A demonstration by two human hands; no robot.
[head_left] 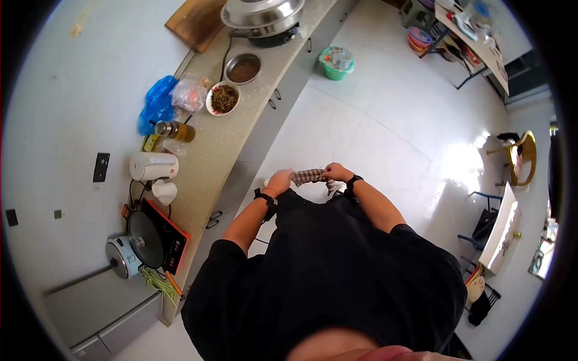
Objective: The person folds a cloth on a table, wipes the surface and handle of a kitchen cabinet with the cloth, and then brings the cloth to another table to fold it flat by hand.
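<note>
A brown-and-white checked cloth [309,175] is stretched between my two hands in front of my waist, a loose end hanging near the right one. My left hand [280,181] is closed on the cloth's left end, with a dark band on that wrist. At the other end, my right hand [338,172] pinches the cloth between its fingers, a black watch on the wrist. Both hands are over the pale floor, to the right of the counter [226,141].
Along the counter stand a bowl of chopped food [223,98], a metal bowl [243,68], a lidded steel pan [263,17], a jar [175,131], a white kettle [154,166] and a black pan [146,239]. A green bin [337,63] sits on the floor ahead.
</note>
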